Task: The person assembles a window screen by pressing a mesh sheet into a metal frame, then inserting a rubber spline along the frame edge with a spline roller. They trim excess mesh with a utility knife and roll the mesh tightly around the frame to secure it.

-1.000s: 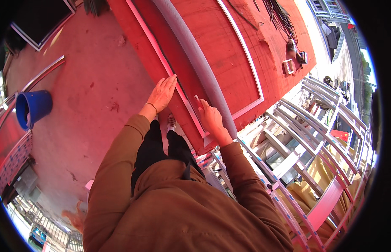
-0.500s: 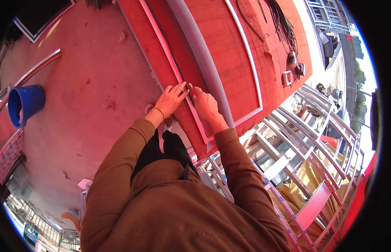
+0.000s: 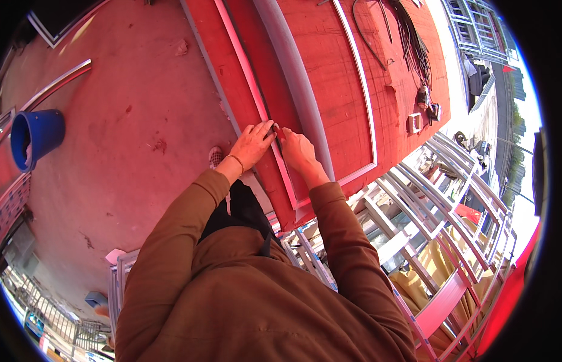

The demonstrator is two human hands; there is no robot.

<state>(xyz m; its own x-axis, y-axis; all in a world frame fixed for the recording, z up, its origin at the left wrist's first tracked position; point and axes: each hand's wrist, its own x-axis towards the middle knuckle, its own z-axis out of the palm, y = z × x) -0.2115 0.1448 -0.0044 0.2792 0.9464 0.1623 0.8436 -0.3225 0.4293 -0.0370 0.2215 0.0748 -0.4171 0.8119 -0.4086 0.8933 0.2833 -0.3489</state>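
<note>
A long, narrow frame of pale profile lies on a red-covered table, with a dark, thin strip running along its inner edge. My left hand rests across this bar, fingers close together and fingertips on the strip. Just right of it, my right hand is closed around a small hand tool; a light tip shows, and the rest is hidden in the fist. Beside that wrist stretches a thick grey tube, lying lengthwise over the frame's middle.
On the red table are a bundle of black strips, a power tool and a small white block. Metal frames are piled at the right. A blue bucket stands on the left floor.
The table and floor have shifted slightly in view. Both hands stay at the same stretch of the bar, with the left fingertips now closer to the tool tip.
</note>
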